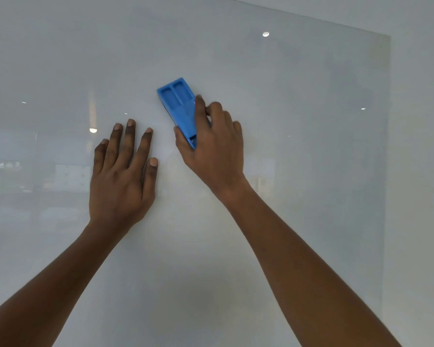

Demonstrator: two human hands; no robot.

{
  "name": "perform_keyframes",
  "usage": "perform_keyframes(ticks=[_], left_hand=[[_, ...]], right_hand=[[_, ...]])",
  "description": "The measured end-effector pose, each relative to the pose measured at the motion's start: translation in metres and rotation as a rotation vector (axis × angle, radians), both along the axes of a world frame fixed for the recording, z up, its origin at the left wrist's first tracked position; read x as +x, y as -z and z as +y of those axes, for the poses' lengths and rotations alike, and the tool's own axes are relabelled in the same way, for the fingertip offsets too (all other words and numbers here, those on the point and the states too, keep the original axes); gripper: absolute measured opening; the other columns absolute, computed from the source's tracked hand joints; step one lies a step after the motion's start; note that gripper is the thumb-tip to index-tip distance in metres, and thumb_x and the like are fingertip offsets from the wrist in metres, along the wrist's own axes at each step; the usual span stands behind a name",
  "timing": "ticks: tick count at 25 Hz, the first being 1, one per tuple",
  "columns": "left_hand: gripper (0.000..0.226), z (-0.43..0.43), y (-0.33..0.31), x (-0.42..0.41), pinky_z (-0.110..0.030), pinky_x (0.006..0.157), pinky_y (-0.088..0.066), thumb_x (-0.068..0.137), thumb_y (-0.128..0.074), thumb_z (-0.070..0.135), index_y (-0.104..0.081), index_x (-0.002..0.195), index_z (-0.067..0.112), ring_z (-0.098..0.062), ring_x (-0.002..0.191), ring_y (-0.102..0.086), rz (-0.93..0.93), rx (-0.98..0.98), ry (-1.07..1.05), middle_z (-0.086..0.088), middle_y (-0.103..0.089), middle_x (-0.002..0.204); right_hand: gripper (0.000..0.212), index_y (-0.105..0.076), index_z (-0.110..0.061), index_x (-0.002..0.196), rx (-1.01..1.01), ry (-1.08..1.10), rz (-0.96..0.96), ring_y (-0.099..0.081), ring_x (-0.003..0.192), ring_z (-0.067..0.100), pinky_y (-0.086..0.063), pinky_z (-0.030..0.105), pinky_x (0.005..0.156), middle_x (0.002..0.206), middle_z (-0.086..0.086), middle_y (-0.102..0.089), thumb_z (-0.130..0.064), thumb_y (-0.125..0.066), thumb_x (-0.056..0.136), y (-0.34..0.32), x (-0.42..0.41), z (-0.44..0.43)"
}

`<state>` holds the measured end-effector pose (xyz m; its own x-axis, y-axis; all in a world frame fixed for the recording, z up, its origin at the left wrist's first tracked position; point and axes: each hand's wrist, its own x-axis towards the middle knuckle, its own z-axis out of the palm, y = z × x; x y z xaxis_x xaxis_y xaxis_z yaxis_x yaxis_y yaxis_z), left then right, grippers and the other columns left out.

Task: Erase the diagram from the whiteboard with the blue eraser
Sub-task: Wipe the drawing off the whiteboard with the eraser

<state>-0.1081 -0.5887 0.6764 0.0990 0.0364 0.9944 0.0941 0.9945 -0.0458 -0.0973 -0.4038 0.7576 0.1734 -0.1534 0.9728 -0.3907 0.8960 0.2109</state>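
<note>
On my screen the left hand [122, 176] lay flat against the glossy whiteboard [298, 159], palm to the surface, fingers spread wide and pointing up, holding nothing. Faint reflections of room lights and furniture showed in the board to the left of that hand. Just to its right, not touching it, sat the blue eraser [179, 106], pressed against the board near the middle of my view and tilted so that its upper end leaned to the left. Its moulded back with two recessed pockets faced me, and a dark strip of pad showed along its left edge against the board. The right hand [211, 149] was closed around the eraser's lower half, the thumb on its left edge and the fingers curled over its right side. I could make out no marker lines on the board around the eraser. Farther right, the board's edge ran down against a plain pale wall [421, 171].
</note>
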Motion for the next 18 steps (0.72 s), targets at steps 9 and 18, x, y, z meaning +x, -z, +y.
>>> perform_keyframes(ticks=[9,18], left_hand=[[0.059,0.006,0.000,0.003,-0.051,0.135,-0.016,0.117,-0.034,0.035,-0.039,0.170,0.011,-0.037,0.168,-0.023,-0.011,0.016,0.004,-0.018,-0.028,0.179],[0.058,0.005,0.001,0.003,-0.051,0.135,-0.015,0.118,-0.035,0.035,-0.037,0.171,0.013,-0.036,0.168,-0.022,-0.019,0.022,-0.013,-0.017,-0.026,0.180]], right_hand=[[0.065,-0.053,0.003,0.141,-0.627,-0.066,-0.123,-0.061,0.081,0.035,-0.056,0.054,0.070,0.104,0.022,-0.058,-0.044,-0.063,0.098,0.057,-0.016,0.115],[0.063,-0.051,0.003,0.138,-0.727,-0.102,-0.211,-0.060,0.086,0.038,-0.054,0.054,0.073,0.105,0.021,-0.054,-0.044,-0.062,0.098,0.074,-0.010,0.094]])
